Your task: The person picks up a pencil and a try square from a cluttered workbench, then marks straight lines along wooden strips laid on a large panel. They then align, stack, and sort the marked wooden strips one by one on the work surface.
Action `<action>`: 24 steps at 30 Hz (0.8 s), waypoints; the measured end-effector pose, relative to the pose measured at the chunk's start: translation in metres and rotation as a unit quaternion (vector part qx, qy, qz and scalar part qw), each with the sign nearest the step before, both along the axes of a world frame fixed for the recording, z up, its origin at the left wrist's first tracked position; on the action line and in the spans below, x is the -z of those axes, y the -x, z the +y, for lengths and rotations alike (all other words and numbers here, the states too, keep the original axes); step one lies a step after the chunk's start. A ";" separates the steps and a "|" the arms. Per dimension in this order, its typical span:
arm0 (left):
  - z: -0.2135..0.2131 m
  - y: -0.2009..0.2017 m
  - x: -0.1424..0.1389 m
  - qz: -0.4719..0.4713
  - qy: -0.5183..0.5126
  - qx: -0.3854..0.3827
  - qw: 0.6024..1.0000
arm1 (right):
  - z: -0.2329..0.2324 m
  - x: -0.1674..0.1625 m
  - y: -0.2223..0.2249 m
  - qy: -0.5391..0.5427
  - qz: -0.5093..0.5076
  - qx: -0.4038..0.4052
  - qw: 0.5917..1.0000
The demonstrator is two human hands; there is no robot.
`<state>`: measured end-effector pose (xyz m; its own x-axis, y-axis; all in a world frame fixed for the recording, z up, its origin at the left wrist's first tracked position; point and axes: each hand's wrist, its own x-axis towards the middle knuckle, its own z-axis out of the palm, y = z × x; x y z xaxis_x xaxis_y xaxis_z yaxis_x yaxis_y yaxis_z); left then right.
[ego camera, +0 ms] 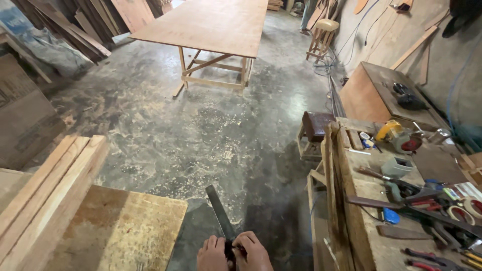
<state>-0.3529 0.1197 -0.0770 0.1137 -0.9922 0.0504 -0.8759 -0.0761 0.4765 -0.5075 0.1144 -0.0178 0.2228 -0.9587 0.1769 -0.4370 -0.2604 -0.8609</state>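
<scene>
Gripping the dark flat blade (219,211) low in frame, my left hand (212,255) and right hand (254,253) both close around its near end, the tip angled out over the floor (191,135); next, I judge, it needs steadying before reaching the plywood board (120,231)

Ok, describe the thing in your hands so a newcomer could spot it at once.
Start at the plywood sheet at bottom left; just to its right, both hands meet at the bottom edge. Rising from them is a flat dark strip, the only narrow dark bar angled over the dusty floor.
</scene>
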 end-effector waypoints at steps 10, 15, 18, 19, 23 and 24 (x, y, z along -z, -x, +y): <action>-0.001 -0.061 -0.041 0.002 -0.028 0.002 1.000 | -0.006 -0.030 -0.063 -0.084 0.027 -0.016 0.996; 0.005 -0.086 -0.056 0.022 -0.002 -0.003 1.000 | -0.001 -0.035 -0.098 0.015 -0.004 0.000 1.000; 0.007 -0.101 -0.057 0.024 0.024 0.001 0.999 | 0.000 -0.036 -0.112 0.043 -0.004 -0.021 0.999; 0.008 -0.106 -0.056 0.022 0.035 0.001 0.999 | 0.000 -0.036 -0.116 0.048 -0.002 -0.031 0.998; 0.002 -0.123 -0.051 0.023 -0.001 -0.007 1.000 | -0.003 -0.034 -0.132 0.029 -0.007 -0.030 0.999; 0.001 -0.126 -0.049 0.024 -0.005 -0.012 1.000 | -0.004 -0.033 -0.136 0.026 -0.006 -0.034 0.999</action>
<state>-0.2270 0.1204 -0.0276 0.1403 -0.9895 0.0343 -0.8501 -0.1026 0.5165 -0.3715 0.1104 0.0154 0.2852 -0.9308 0.2288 -0.4060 -0.3336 -0.8508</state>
